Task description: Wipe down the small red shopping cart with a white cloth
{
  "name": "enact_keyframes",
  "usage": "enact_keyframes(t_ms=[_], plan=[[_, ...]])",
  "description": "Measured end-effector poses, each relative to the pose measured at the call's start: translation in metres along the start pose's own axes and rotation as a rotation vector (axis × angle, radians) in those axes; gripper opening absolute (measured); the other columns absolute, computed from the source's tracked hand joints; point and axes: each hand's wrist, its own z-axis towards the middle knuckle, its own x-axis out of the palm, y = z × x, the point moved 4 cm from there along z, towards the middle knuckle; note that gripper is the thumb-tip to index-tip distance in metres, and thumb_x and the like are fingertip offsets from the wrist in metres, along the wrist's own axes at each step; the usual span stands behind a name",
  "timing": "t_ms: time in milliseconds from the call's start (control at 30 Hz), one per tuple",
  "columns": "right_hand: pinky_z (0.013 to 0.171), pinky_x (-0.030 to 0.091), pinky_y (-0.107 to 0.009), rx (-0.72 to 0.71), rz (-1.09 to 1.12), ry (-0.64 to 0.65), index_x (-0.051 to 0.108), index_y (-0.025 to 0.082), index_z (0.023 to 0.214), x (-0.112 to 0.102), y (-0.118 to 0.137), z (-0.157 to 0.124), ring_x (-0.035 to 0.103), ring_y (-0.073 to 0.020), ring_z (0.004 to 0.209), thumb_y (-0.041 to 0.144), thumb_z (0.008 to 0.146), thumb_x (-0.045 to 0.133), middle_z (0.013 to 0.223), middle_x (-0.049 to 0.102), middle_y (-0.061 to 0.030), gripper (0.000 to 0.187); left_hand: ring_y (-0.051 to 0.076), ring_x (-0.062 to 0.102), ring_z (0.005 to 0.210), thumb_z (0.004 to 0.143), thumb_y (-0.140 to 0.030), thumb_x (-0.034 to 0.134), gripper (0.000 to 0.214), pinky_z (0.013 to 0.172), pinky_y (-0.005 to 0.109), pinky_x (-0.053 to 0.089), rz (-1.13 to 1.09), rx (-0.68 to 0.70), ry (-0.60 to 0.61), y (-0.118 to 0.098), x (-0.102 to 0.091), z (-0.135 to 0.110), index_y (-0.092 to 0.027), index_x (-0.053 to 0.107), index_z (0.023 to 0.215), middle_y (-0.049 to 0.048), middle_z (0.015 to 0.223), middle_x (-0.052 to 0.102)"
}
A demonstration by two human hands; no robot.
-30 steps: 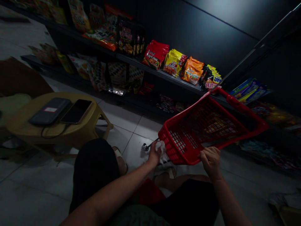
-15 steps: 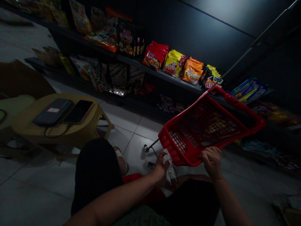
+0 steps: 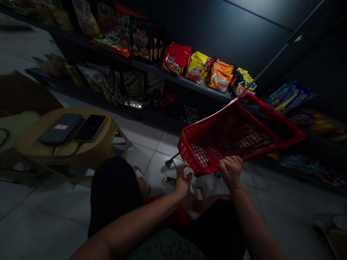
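A red plastic shopping basket (image 3: 238, 135) is tipped up in front of me, its open mouth facing me. My right hand (image 3: 230, 172) grips its near rim. My left hand (image 3: 182, 182) is closed on a crumpled white cloth (image 3: 189, 172) and presses it against the basket's lower left corner. The basket's metal wheel frame (image 3: 170, 163) pokes out below, just above the tiled floor. My knees in dark shorts show below the hands.
A tan plastic stool (image 3: 67, 144) on the left carries a dark power bank (image 3: 60, 129) and a phone (image 3: 89, 128) with a cable. Dark shelves (image 3: 173, 77) behind hold snack and noodle packets (image 3: 199, 68). More packets lie on lower shelves at the right.
The basket has shifted left and nearer to me, and my right hand moved left along its rim. My left hand dipped with the cloth, then came back up to the basket's corner.
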Motion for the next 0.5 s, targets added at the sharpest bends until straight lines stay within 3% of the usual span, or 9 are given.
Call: enact_keyframes(t_ms=[100, 200, 267, 367, 433, 500], plan=[[0.083, 0.033, -0.038, -0.01, -0.004, 0.004, 0.045, 0.021, 0.056, -0.001, -0.003, -0.003, 0.046, -0.0157, 0.067, 0.025, 0.094, 0.05, 0.058, 0.045, 0.0021, 0.039, 0.02, 0.067, 0.093, 0.079, -0.023, 0.065, 0.033, 0.091, 0.04, 0.053, -0.036, -0.04, -0.012, -0.015, -0.01, 0.022, -0.022, 0.057, 0.111, 0.0056, 0.103, 0.069], [0.084, 0.033, -0.038, -0.022, -0.005, -0.003, 0.047, 0.021, 0.056, -0.002, -0.003, -0.005, 0.047, -0.0158, 0.067, 0.026, 0.095, 0.05, 0.058, 0.046, 0.0019, 0.039, 0.019, 0.06, 0.119, 0.085, -0.028, 0.062, 0.053, 0.107, 0.037, 0.044, -0.126, -0.034, -0.1, -0.048, -0.021, 0.065, -0.024, 0.046, 0.136, 0.008, 0.134, 0.06], [0.084, 0.033, -0.038, -0.02, -0.009, -0.012, 0.047, 0.021, 0.056, -0.002, -0.002, -0.006, 0.047, -0.0159, 0.067, 0.025, 0.095, 0.05, 0.057, 0.047, 0.0019, 0.039, 0.021, 0.057, 0.126, 0.087, -0.033, 0.061, 0.06, 0.111, 0.037, 0.04, -0.245, -0.079, -0.038, -0.063, -0.016, 0.076, -0.024, 0.042, 0.143, 0.0091, 0.14, 0.058], [0.083, 0.033, -0.038, -0.009, -0.012, -0.038, 0.046, 0.021, 0.054, -0.002, -0.001, -0.007, 0.047, -0.0156, 0.066, 0.025, 0.094, 0.05, 0.056, 0.046, 0.0022, 0.041, 0.023, 0.052, 0.133, 0.089, -0.034, 0.059, 0.056, 0.114, 0.039, 0.037, -0.277, -0.091, 0.048, -0.059, -0.003, 0.047, -0.026, 0.046, 0.142, 0.0081, 0.145, 0.055], [0.083, 0.033, -0.038, -0.007, -0.018, -0.05, 0.045, 0.021, 0.054, -0.003, -0.003, -0.008, 0.047, -0.0157, 0.066, 0.025, 0.095, 0.05, 0.056, 0.046, 0.0021, 0.042, 0.023, 0.05, 0.134, 0.085, -0.03, 0.065, 0.053, 0.114, 0.04, 0.037, -0.178, -0.114, 0.039, -0.039, 0.005, 0.008, -0.025, 0.05, 0.136, 0.0088, 0.144, 0.055], [0.083, 0.033, -0.038, -0.015, -0.029, -0.048, 0.046, 0.021, 0.054, -0.005, -0.004, -0.009, 0.048, -0.016, 0.066, 0.025, 0.095, 0.05, 0.056, 0.046, 0.0019, 0.042, 0.025, 0.057, 0.125, 0.079, -0.026, 0.071, 0.05, 0.108, 0.04, 0.043, -0.152, -0.207, 0.12, -0.016, 0.014, -0.028, -0.023, 0.054, 0.126, 0.0104, 0.133, 0.061]])
